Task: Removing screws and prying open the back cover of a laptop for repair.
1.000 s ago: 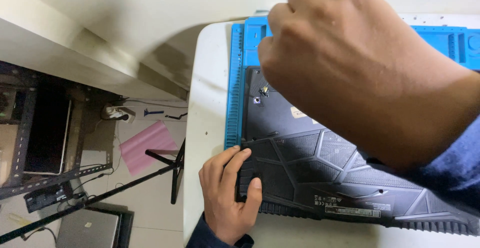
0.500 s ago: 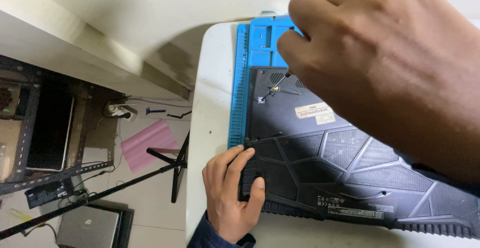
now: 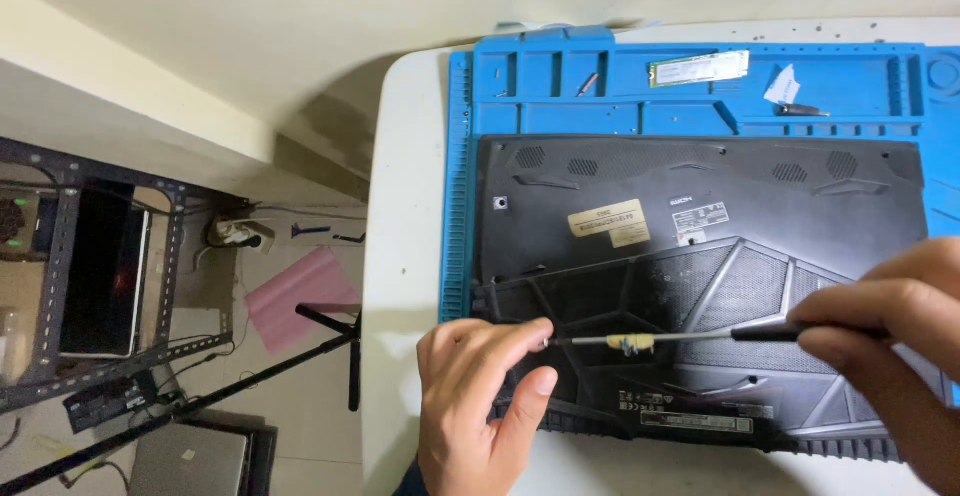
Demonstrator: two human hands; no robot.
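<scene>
Screwdriver (image 3: pixel 690 336) lies level across the black laptop bottom cover (image 3: pixel 700 256), which sits underside-up on the blue repair mat (image 3: pixel 560 86) on the white table (image 3: pixel 400 256); my right hand (image 3: pixel 890 346) is clamped on its dark handle, my left hand (image 3: pixel 480 396) has thumb + fingertips closed round the tip end w/ a small yellowish bit partway down the shaft. Hands apart, joined only by the tool. Judgement: seat the tip square w/ the left before turning, keep the shaft straight, light pressure so the tip doesn't skate over the plastic; loose bits go in the mat's top trays, where an SSD stick (image 3: pixel 697 67) and spare bit (image 3: pixel 800 110) lie.
</scene>
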